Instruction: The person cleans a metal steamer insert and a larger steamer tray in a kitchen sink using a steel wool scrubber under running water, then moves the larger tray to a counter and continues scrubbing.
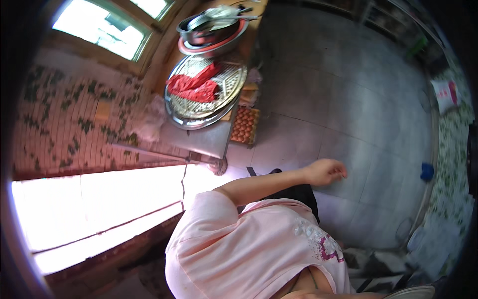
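My left hand [325, 172] is held out in front of my body over the tiled floor, its fingers loosely curled and no object visible in them. My right hand is out of view. Ahead on the left, a metal-topped table [201, 140] bears a large round metal tray [190, 123]. On it lies a round woven steaming rack [231, 80] with a crumpled red plastic bag [198, 86] on top. Beyond stands a red-rimmed basin [220, 46] with a metal pot [190, 35] and utensils in it.
A tray of eggs [244, 126] sits beside the table, lower than its top. A brush [220, 167] is at the table's near corner. Left is a bright doorway [104, 209]. By the right wall are a white and pink sack [444, 96] and a blue object [427, 172].
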Action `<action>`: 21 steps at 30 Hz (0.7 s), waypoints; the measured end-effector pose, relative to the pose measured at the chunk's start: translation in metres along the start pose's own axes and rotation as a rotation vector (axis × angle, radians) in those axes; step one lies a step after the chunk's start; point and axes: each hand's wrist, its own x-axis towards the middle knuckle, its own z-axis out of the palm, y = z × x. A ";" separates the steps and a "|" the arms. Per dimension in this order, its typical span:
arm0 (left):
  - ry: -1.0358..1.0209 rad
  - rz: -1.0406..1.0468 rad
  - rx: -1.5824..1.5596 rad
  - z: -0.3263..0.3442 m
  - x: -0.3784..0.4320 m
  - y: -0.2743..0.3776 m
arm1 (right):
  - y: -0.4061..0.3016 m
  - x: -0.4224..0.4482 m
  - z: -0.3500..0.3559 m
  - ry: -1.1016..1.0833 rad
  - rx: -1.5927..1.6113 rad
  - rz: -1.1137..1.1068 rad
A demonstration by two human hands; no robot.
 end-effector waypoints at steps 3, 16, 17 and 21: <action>0.339 -0.075 -0.199 -0.045 -0.017 -0.039 | -0.095 0.066 -0.063 0.013 0.096 -0.076; 1.574 -0.163 -0.655 -0.241 -0.212 -0.131 | -0.526 -0.148 0.012 -0.803 0.323 -0.924; 1.599 -0.174 -0.491 -0.266 -0.226 -0.145 | -0.540 -0.177 0.026 -0.871 0.271 -0.971; 1.351 -0.436 0.985 -0.365 -0.239 -0.136 | -0.583 -0.254 0.051 -0.918 0.103 -1.009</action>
